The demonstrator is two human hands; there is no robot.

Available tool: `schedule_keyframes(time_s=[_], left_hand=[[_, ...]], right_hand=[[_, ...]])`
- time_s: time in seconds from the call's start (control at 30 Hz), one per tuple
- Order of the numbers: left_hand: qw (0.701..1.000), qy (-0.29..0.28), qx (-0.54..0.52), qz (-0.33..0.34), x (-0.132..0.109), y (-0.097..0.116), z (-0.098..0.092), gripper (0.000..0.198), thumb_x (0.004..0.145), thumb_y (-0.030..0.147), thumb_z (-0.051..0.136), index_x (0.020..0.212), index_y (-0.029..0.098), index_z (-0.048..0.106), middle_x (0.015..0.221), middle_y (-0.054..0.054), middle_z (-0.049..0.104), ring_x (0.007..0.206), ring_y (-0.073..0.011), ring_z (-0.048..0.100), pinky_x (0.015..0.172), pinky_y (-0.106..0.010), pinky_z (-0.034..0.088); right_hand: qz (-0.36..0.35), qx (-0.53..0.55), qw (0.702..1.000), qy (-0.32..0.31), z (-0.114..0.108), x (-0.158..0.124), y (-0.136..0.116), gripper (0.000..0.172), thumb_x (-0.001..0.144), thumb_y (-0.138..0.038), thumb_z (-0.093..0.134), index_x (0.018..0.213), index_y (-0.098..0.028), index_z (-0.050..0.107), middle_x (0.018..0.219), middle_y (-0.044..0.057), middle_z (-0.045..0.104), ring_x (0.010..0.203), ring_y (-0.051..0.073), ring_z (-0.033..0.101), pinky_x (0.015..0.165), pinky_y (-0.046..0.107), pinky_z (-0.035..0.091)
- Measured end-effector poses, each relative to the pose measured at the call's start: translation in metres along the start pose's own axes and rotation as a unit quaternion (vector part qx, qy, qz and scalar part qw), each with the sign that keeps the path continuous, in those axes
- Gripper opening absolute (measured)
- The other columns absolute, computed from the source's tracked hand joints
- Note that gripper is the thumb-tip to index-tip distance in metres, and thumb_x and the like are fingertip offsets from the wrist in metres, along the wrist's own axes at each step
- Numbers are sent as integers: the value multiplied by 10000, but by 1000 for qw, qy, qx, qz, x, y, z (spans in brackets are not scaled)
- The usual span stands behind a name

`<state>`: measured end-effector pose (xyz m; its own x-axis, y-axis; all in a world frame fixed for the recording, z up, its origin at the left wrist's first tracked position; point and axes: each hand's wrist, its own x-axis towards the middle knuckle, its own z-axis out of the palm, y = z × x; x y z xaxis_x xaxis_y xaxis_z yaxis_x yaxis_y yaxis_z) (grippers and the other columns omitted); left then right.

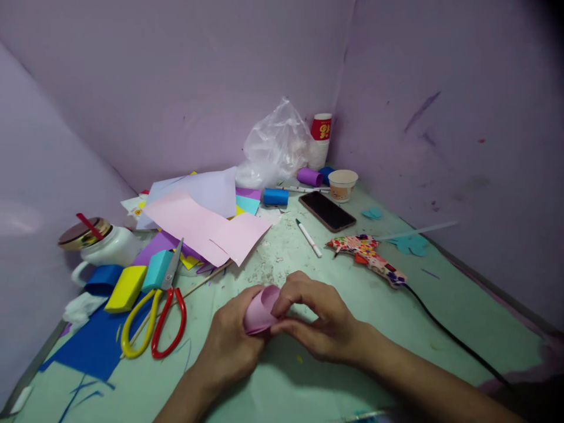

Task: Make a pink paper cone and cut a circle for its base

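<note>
Pink roll is held in front, near side of tabletop, between both hands; contact with the surface can't be told. Risk, as judged: thin paper could be creased or flattened if squeezed too hard; the curl could be sprung open if the edge is let slip. Glue gun could be dragged if its cord is caught by the right forearm. Pose: roll is cupped from the left by left hand, grip closed around its side. Right-hand rim is pinched by right hand, thumb below, index finger curled above, wrist bent inward. Scissors are left untouched, beyond the left hand.
</note>
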<state>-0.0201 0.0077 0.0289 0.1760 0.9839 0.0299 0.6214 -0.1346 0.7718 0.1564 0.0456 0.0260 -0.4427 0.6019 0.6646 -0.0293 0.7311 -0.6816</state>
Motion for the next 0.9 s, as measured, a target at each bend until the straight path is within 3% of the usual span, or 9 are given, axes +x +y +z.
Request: schedule_keyframes(time_s=[0.13, 0.23, 0.37, 0.5, 0.63, 0.77, 0.9], left_hand=[[996, 88, -6, 12, -1, 0, 1, 320, 699, 249, 675, 1005, 221, 586, 924, -21, 701, 780, -197, 650, 678, -263, 506], [991, 126, 20, 44, -1, -4, 3, 386, 647, 241, 710, 1007, 212, 573, 920, -30, 708, 776, -205, 663, 668, -260, 517], [986, 140, 36, 82, 0, -8, 8, 414, 645, 226, 703, 1030, 228, 552, 932, -24, 710, 792, -204, 672, 667, -253, 526], [986, 152, 49, 44, 1, -7, 13, 372, 666, 249, 693, 1011, 223, 554, 876, -22, 710, 741, -205, 671, 630, -259, 526], [995, 100, 4, 2, 0, -5, 9, 468, 696, 313, 695, 1116, 216, 515, 1018, -47, 683, 865, -218, 650, 728, -279, 516], [992, 18, -119, 21, -1, -5, -1, 499, 791, 399, 593, 1237, 205, 482, 1215, -68, 603, 1102, -250, 556, 911, -317, 439], [974, 31, -224, -30, 0, -2, -2, 420, 870, 432, 472, 1189, 168, 543, 1138, -80, 624, 1042, -249, 564, 873, -317, 431]], right_hand=[[5, 21, 999, 34, -4, 5, -2, 426, 684, -297, 777, 1045, -210, 568, 1021, 82, 641, 949, 217, 584, 866, 378, 452], [45, 43, 998, 25, -4, 6, -1, 589, 611, -350, 819, 1119, -201, 559, 1068, 94, 606, 998, 227, 567, 879, 377, 460], [25, 56, 998, 27, 1, 2, 1, 361, 705, -304, 751, 1030, -219, 620, 1037, 71, 566, 877, 180, 565, 797, 337, 492], [27, 39, 998, 42, 2, -1, 1, 132, 711, -253, 744, 803, -215, 657, 1058, 60, 529, 745, 137, 526, 692, 295, 495], [27, 66, 997, 28, 0, 2, 0, 83, 745, -200, 710, 769, -199, 630, 957, 57, 581, 835, 158, 589, 751, 302, 507], [45, 78, 996, 24, -1, 4, 3, 73, 761, -161, 685, 789, -193, 626, 917, 55, 633, 857, 161, 618, 792, 324, 512], [109, 118, 987, 28, 0, 4, 7, 87, 767, -141, 669, 836, -191, 652, 838, 31, 658, 764, 137, 628, 684, 273, 529]])
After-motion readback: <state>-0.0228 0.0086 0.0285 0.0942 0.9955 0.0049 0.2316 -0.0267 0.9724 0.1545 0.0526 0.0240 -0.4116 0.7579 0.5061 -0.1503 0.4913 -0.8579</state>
